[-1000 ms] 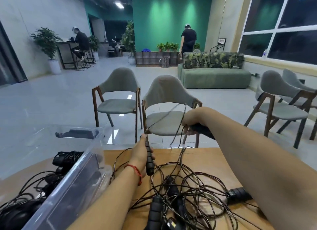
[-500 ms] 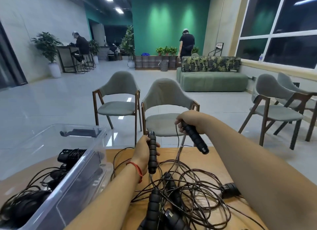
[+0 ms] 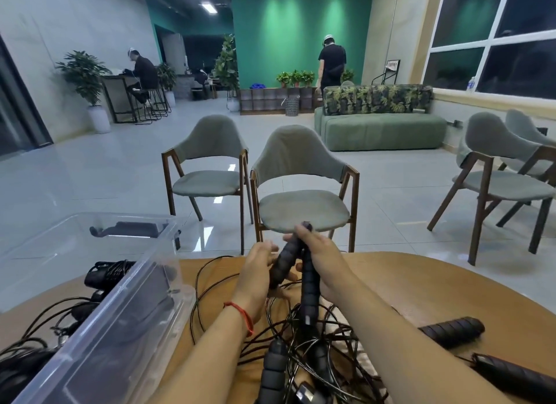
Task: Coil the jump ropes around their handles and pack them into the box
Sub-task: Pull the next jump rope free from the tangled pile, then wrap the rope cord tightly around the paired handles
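My left hand (image 3: 255,272) and my right hand (image 3: 326,263) meet above the wooden table (image 3: 415,286). The left holds one black ribbed jump-rope handle (image 3: 284,262), tilted, with fingertips showing past it. Close beside it stands a second handle (image 3: 310,292), gripped upright near its top by the right hand. Their thin dark cord drops into a tangled pile of ropes (image 3: 304,340) just below the hands. At the left stands the clear plastic box (image 3: 135,301), where coiled ropes (image 3: 106,272) lie.
More loose handles lie at the right (image 3: 451,331), the far right (image 3: 514,373) and the near middle (image 3: 272,370). Cord loops spread toward the box. Two grey chairs (image 3: 301,193) stand just beyond the table's far edge.
My two hands came together from about a handle's length apart. The handles are now side by side and nearly touching. The view tipped down slightly.
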The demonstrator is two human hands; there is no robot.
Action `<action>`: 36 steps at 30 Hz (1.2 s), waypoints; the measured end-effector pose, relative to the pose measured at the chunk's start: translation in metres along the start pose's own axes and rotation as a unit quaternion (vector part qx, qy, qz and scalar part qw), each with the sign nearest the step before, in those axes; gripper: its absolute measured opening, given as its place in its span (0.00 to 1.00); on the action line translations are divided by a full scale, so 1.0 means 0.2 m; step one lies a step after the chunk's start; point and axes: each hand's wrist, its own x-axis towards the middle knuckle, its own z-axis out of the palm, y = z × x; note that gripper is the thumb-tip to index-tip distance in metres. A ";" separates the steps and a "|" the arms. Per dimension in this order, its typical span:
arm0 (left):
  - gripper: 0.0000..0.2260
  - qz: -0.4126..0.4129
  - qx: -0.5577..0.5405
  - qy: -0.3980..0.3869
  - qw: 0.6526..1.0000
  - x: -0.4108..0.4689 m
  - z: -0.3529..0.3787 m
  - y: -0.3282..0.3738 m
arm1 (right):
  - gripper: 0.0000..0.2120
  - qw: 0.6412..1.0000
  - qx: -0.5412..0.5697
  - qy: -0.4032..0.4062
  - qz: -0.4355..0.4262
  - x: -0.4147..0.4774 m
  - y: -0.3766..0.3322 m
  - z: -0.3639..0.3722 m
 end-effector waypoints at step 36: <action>0.21 0.115 0.264 -0.100 0.952 0.00 0.00 -0.31 | 0.21 0.934 0.192 0.262 -0.150 0.22 0.13 -0.07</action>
